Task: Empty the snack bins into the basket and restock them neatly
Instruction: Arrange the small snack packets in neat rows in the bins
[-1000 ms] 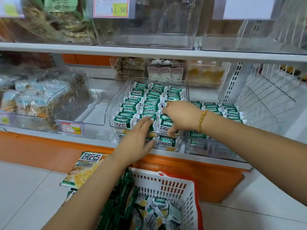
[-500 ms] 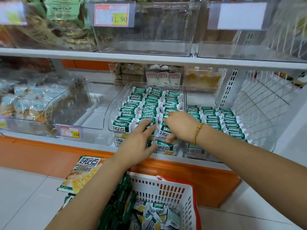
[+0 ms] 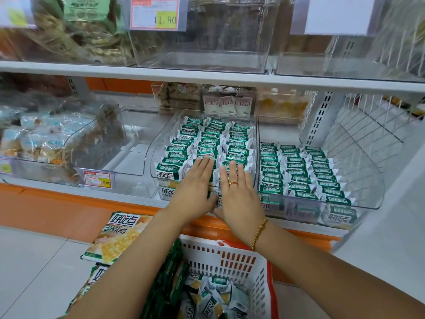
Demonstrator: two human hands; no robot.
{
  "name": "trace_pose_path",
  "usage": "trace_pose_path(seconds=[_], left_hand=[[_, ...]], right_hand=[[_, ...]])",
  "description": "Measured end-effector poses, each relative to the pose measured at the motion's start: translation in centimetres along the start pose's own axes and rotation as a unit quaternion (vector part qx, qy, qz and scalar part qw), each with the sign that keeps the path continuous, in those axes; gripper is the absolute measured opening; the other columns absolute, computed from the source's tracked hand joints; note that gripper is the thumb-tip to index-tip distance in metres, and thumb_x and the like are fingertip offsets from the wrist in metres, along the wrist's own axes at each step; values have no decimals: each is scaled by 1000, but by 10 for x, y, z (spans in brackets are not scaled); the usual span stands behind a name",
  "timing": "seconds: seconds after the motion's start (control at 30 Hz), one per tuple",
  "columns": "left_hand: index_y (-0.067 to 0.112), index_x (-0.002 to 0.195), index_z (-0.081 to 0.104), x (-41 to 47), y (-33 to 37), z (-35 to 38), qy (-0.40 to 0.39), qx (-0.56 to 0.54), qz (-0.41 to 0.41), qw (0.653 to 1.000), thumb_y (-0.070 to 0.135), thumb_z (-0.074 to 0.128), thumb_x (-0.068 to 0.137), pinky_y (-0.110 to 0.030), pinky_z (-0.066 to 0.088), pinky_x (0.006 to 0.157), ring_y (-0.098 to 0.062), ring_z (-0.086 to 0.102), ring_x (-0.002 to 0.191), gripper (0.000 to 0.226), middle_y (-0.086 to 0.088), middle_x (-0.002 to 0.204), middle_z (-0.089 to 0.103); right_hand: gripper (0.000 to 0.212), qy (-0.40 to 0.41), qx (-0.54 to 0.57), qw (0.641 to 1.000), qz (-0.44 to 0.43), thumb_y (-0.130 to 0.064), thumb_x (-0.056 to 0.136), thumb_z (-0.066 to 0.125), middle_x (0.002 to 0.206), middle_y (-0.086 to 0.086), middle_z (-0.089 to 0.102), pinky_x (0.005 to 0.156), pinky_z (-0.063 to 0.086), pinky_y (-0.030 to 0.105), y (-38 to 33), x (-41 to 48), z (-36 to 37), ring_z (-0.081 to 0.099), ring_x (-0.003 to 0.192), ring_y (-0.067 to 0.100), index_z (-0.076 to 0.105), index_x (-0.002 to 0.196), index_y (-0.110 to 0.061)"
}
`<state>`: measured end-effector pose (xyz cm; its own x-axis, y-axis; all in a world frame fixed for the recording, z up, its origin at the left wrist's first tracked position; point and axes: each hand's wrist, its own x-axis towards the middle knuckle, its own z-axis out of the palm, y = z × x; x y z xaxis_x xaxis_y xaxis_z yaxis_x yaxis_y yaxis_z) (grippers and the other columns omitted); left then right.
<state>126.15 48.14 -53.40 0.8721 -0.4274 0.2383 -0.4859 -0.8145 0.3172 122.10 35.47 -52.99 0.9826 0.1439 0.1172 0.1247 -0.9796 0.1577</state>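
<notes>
The left hand [image 3: 193,192] and right hand [image 3: 239,199] hide some of the middle bin's [image 3: 158,143] packs [image 3: 207,134], the basket [image 3: 241,261] is cut off below, and the left bags [image 3: 41,139] are blurry (words unreadable).

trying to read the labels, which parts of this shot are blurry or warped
Head view: the green snack packs are sharp; the bagged snacks at far left are smeared; the 11.90 price tag is legible; the shelf upright at right leans, wide-angle warp.

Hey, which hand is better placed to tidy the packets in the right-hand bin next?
Probably right: the right hand lies flat on packets in the middle bin, next to the right-hand bin; the left hand lies farther from it.
</notes>
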Motion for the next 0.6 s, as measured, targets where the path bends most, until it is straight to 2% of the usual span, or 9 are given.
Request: trace_pose_path(seconds=[0.1, 0.2, 0.23, 0.33, 0.37, 0.43, 0.5, 0.57, 0.6], left_hand=[[13, 153, 10, -2, -2, -1, -2, 14, 16, 1000, 28, 54, 92, -21, -6, 113, -17, -3, 148, 77, -2, 161, 5], [15, 153, 12, -10, -5, -2, -3, 28, 39, 999, 27, 56, 90, -27, -2, 119, -17, 0, 148, 77, -2, 161, 7], [16, 153, 11, -12, -6, -2, -8, 34, 44, 998, 26, 57, 88, -25, -3, 118, -16, 0, 148, 80, -1, 161, 5], [16, 153, 4, -17, -8, -4, -19, 52, 50, 997, 24, 57, 87, -18, -7, 112, -15, -4, 148, 85, -1, 161, 0], [16, 153, 3, -18, -7, -6, -23, 53, 49, 997, 25, 57, 88, -18, -7, 112, -15, -4, 148, 85, -2, 161, -1], [15, 153, 3, -25, -2, -10, -25, 37, 42, 998, 24, 57, 90, -21, -4, 114, -16, -3, 148, 84, -2, 161, 0], [13, 153, 10, -38, 5, -18, -9, 9, 33, 999, 20, 57, 90, -21, 4, 114, -18, 7, 148, 79, -4, 161, 8], [11, 148, 29, -56, 9, -25, 21, -6, 18, 1000, 18, 56, 90, -23, 24, 109, -20, 30, 139, 64, -7, 153, 29], [11, 139, 42, -67, 10, -28, 40, -9, 12, 999, 19, 56, 91, -24, 35, 99, -21, 44, 127, 51, -8, 141, 43]], right_hand=[[92, -5, -12, 1000, -9, -48, 98, 43, 157, 27, -7, 118, -2, 46, -1, -2, 2, -1, 146, 41, -18, 148, -1], [113, 28, -34, 998, 39, -65, 71, 70, 149, 28, 32, 115, 25, 43, -5, -6, 8, 36, 137, 39, 18, 150, -4], [114, 46, -41, 997, 51, -67, 67, 72, 147, 26, 37, 114, 28, 43, -6, -7, 8, 40, 135, 37, 21, 149, -7], [109, 3, -36, 999, 5, -62, 88, 51, 155, 31, -2, 117, 1, 47, -3, -5, 13, 5, 145, 43, -16, 147, 0], [104, 0, -31, 1000, -2, -59, 93, 45, 155, 30, -9, 117, -5, 47, -2, -5, 9, -2, 145, 42, -23, 145, 0], [96, 13, 9, 1000, -7, -56, 96, 41, 156, 27, -12, 116, -9, 45, 0, -11, 2, -7, 146, 39, -22, 146, -3], [89, 34, 93, 994, -39, -52, 95, 45, 158, 23, -2, 118, -4, 42, -2, -26, 0, -1, 147, 36, -3, 152, -4], [64, 132, 154, 976, -83, -38, 93, 55, 149, 21, 34, 115, 25, 40, -7, -45, 10, 30, 139, 35, 38, 142, -1], [44, 171, 184, 962, -107, -32, 91, 57, 132, 17, 51, 101, 42, 37, -11, -54, 18, 47, 123, 31, 54, 124, -3]])
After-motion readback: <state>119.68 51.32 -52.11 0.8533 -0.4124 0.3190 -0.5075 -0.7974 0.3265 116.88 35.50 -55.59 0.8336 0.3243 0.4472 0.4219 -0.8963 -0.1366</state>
